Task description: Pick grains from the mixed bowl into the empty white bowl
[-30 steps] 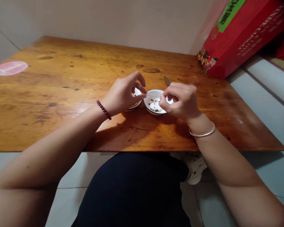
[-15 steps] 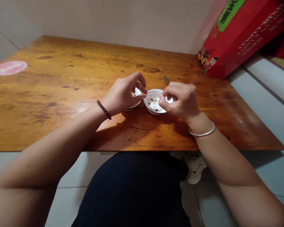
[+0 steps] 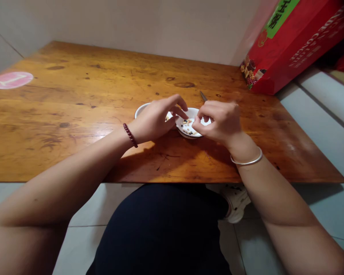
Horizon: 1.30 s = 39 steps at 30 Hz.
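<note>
My left hand point(image 3: 160, 116) reaches over the gap between two small white bowls, fingers curved and apart, fingertips at the near bowl's left rim. The right bowl point(image 3: 192, 111) holds several small beads point(image 3: 188, 131) in black, cream and orange. Behind my left hand the left bowl point(image 3: 141, 110) is mostly hidden; a few yellowish beads show in it. My right hand point(image 3: 220, 118) is closed in a pinch above the right bowl's right side. A thin strand, very faint now, runs from its fingertips; whether it is thread or needle I cannot tell.
A pointed dark metal tool point(image 3: 203, 95) lies behind my right hand, partly covered by it. At the back right stands a red box point(image 3: 286, 49). A pink round sticker point(image 3: 12, 80) is on the wooden table point(image 3: 103, 88) at far left. A wall borders the back.
My left hand has moved right and slightly down, away from the strand's end, with its fingers now lower toward the right bowl. More of the left bowl shows. My right hand has barely moved.
</note>
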### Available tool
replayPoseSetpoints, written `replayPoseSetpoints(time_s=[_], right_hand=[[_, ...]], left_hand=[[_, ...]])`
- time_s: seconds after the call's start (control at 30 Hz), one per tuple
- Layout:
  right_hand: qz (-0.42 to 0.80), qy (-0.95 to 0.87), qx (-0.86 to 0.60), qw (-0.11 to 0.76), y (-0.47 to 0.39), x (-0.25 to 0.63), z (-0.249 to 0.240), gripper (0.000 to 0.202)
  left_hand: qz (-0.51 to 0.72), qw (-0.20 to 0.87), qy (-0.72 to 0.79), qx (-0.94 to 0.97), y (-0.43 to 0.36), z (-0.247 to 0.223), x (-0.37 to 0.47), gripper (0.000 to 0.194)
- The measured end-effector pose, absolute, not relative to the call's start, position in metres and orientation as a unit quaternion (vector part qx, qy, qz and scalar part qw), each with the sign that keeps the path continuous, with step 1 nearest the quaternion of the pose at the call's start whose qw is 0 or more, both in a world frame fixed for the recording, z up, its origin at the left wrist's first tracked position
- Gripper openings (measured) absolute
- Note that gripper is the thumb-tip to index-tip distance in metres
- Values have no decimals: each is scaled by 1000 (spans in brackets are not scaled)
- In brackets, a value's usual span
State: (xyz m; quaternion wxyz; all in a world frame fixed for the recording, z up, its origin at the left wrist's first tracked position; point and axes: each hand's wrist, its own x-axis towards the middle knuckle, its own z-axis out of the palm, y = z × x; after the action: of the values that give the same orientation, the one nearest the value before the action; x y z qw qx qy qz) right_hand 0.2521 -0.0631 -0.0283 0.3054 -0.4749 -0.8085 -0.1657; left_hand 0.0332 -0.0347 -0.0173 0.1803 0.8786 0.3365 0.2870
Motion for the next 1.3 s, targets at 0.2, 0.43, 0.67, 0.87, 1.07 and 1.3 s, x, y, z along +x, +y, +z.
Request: replayPoseSetpoints(time_s=[0.2, 0.43, 0.67, 0.87, 1.07, 1.3], right_hand=[[-149, -816, -477, 291, -62, 253, -30, 16], [-139, -810, -477, 312, -63, 252, -28, 17], [-137, -810, -460, 336, -62, 253, -29, 17], [-136, -810, -466, 329, -62, 253, -29, 19], [-134, -810, -473, 320, -63, 252, -28, 17], [-133, -810, -473, 321, -63, 252, -28, 18]], left_hand=[[259, 62, 414, 871, -24, -6, 17, 36], [101, 38, 480, 870, -23, -1, 11, 32], [93, 33, 482, 870, -22, -5, 15, 30], [97, 11, 477, 874, -21, -7, 14, 27], [102, 53, 455, 883, -20, -5, 14, 33], [102, 57, 470, 875, -21, -6, 15, 27]])
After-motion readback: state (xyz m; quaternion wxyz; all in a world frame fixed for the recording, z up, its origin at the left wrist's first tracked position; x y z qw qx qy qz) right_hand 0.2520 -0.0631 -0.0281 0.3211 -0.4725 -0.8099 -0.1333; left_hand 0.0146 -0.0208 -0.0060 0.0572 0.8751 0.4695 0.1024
